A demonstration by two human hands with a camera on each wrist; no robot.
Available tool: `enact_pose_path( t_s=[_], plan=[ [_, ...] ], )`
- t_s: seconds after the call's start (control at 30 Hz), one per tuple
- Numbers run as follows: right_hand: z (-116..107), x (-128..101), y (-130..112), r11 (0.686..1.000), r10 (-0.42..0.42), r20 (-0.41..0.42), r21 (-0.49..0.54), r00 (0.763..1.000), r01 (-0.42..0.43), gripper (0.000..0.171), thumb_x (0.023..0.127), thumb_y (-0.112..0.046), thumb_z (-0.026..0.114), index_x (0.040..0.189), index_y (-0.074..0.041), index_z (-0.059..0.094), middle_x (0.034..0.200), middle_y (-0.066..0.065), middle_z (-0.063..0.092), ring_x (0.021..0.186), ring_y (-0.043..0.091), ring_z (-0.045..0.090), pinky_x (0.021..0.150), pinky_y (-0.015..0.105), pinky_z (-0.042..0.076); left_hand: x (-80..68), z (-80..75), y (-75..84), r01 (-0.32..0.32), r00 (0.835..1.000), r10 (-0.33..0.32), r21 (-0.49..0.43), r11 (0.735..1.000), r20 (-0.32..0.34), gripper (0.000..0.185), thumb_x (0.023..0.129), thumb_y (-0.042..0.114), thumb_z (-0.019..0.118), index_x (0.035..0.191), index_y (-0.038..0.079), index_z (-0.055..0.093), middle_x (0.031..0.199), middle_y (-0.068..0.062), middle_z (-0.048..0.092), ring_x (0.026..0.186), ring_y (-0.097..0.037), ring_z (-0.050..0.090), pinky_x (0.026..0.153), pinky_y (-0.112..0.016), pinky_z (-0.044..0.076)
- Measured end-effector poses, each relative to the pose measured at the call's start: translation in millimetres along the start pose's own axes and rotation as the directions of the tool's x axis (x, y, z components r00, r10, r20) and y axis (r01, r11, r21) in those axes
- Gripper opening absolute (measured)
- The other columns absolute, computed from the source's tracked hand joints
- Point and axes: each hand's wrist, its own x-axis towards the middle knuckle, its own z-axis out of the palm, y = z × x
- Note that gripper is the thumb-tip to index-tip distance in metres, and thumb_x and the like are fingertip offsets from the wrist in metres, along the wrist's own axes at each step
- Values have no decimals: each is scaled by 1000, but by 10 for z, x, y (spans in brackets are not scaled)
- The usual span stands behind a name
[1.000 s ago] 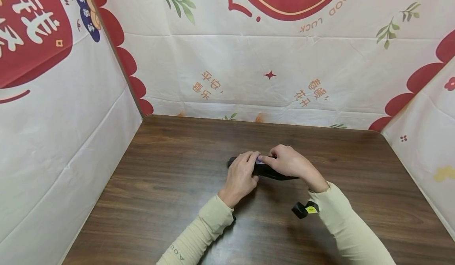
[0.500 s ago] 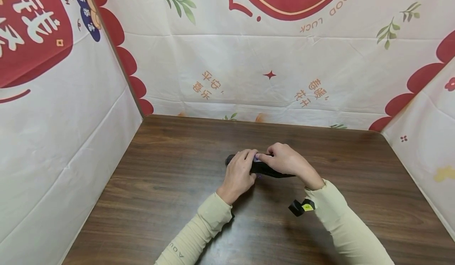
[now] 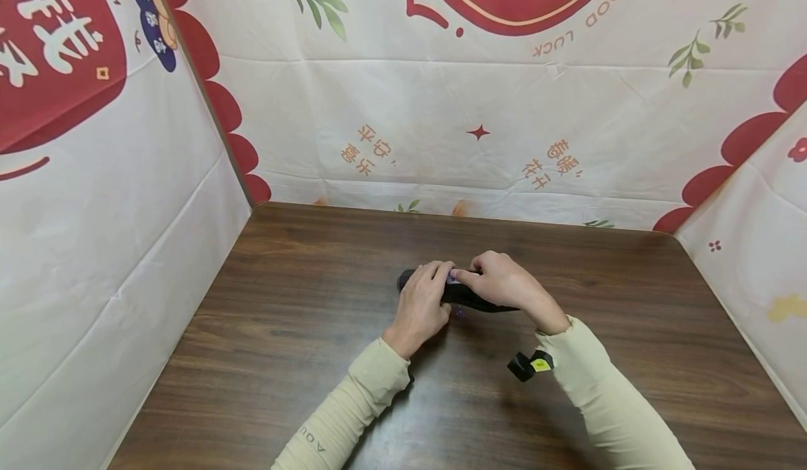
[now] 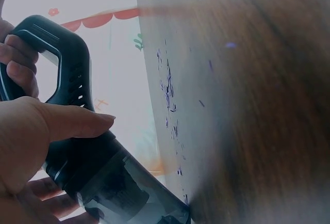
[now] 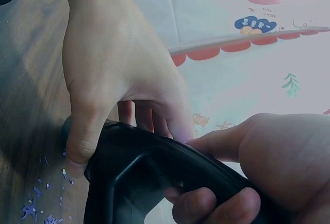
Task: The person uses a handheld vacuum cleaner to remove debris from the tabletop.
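Observation:
A black handheld vacuum cleaner (image 3: 480, 302) with a clear dust cup (image 4: 129, 193) is held low over the wooden table, its nozzle pointing left in the head view. My right hand (image 3: 509, 285) grips its looped handle (image 4: 77, 64), thumb along the top. Around the body further forward curls my left hand (image 3: 419, 310), thumb on one side and fingers on the other. Small purple scraps (image 4: 167, 87) lie scattered on the table beside the vacuum, and the right wrist view shows more scraps (image 5: 38, 198). The left hand hides part of the body in the head view.
The brown table (image 3: 284, 330) is bounded by white printed cloth at the back (image 3: 403, 106), left (image 3: 157, 211) and right (image 3: 763, 232). A black wrist camera (image 3: 522, 366) with a yellow label sticks out from the right sleeve.
Both hands have shifted slightly left and away with the vacuum cleaner between them. Purple scraps now show near the left fingertips. Both hands keep their hold.

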Motion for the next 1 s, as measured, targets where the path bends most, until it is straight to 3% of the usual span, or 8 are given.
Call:
enact_pose_path(
  t_s=[0.5, 1.0],
  plan=[
    [-34, -20, 21, 1000, 6, -20, -7, 1000, -6, 44, 99, -38, 56, 63, -12, 52, 54, -5, 41, 49, 11, 39, 49, 25, 31, 56, 44, 13, -26, 1000, 26, 23, 999, 3, 63, 68, 3, 83, 125, 9, 60, 118, -4, 63, 111, -21, 62, 104, -41, 48],
    [-70, -132, 138, 999, 33, -45, 1, 998, -33, 45, 99, -38, 57, 63, -13, 47, 54, -5, 36, 48, 11, 34, 48, 25, 29, 117, 120, 142, -53, 998, 52, 16, 998, 17, 64, 67, 2, 83, 126, 10, 58, 118, -3, 63, 112, -20, 61, 104, -40, 48]
  ],
)
